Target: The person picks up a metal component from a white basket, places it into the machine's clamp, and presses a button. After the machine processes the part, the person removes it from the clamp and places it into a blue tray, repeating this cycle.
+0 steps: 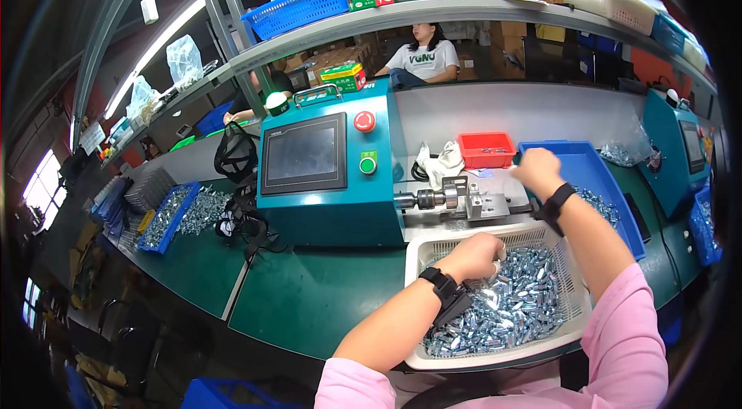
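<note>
Blue tray [166, 217] of small metal parts is seen far left on the green bench [309, 293]. Teal machine [328, 169] with touchscreen sits centre. Left hand [475, 254] is dipped into the white basket [421, 250] of silver fittings [518, 305], fingers curled around some. Right hand [537, 171] is raised by the blue bin [587, 173], closed; contents can't be told.

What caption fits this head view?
Left hand reaches into white basket of metal parts; right hand is raised near teal machine.
</note>
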Action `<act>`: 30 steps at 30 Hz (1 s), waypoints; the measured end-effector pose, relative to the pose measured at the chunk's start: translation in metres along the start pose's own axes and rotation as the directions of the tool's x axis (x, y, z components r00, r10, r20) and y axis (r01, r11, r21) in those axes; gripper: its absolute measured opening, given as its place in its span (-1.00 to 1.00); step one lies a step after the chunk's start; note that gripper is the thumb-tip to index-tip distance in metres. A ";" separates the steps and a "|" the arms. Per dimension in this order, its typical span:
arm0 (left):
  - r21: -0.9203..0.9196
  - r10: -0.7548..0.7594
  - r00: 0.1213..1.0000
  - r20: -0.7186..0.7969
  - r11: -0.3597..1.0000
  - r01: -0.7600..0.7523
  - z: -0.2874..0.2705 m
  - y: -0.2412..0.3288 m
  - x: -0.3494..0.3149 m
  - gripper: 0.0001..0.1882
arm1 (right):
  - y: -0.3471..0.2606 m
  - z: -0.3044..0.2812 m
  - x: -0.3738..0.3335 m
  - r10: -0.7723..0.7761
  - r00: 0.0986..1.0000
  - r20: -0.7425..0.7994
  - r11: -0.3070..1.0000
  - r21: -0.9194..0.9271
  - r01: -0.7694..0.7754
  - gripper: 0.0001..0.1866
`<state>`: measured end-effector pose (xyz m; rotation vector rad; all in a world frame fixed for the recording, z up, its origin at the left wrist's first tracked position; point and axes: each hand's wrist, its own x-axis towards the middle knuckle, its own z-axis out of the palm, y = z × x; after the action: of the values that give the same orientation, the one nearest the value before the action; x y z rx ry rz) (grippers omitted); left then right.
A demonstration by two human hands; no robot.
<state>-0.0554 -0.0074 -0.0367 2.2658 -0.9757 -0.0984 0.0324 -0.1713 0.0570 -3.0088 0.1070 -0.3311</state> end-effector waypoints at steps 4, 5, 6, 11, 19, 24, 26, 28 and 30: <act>-0.006 -0.004 1.000 0.018 1.000 0.004 -0.005 0.001 0.001 -0.76 | 0.062 0.014 0.018 0.106 0.993 0.046 0.985 -0.140 -0.099 -0.61; -0.011 -0.021 0.999 0.034 1.000 0.021 -0.005 0.002 0.002 -0.77 | 0.065 0.018 0.016 0.070 0.996 0.057 0.987 -0.149 -0.060 -0.59; -0.014 -0.038 0.998 0.053 0.999 0.039 -0.006 0.003 0.003 -0.78 | 0.069 0.020 0.013 0.035 0.997 0.070 0.988 -0.155 -0.024 -0.58; 0.012 0.016 0.999 0.038 1.000 -0.016 -0.002 -0.007 0.001 -0.79 | -0.001 -0.020 -0.012 -0.237 0.927 0.291 0.895 0.437 0.091 -0.55; -0.045 -0.180 0.980 0.082 0.982 0.184 -0.012 0.022 0.003 -0.84 | -0.022 0.037 -0.026 -0.215 0.965 0.152 -0.003 0.988 -0.156 -0.77; 0.009 -0.093 0.986 -0.142 0.995 0.095 -0.028 0.026 0.010 -0.86 | 0.001 0.087 0.005 -0.073 0.990 0.123 -0.163 0.978 -0.134 -0.75; 0.181 0.033 0.962 -0.271 0.983 0.017 -0.050 0.021 0.013 -0.86 | -0.008 0.083 0.001 -0.100 0.990 0.100 -0.099 0.989 -0.110 -0.77; 0.284 0.037 0.861 -0.508 0.950 0.126 -0.062 0.006 0.023 -0.86 | -0.014 0.077 -0.008 -0.181 0.982 0.062 0.084 0.995 -0.047 -0.80; 0.354 0.006 0.855 -0.519 0.912 0.208 -0.064 -0.001 0.036 -0.87 | -0.011 0.073 -0.013 -0.190 0.978 0.085 0.135 0.989 -0.060 -0.80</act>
<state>-0.0090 0.0041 0.0193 2.5081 -0.6198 0.6905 0.0367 -0.1514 -0.0148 -1.6003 -0.2100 -0.0285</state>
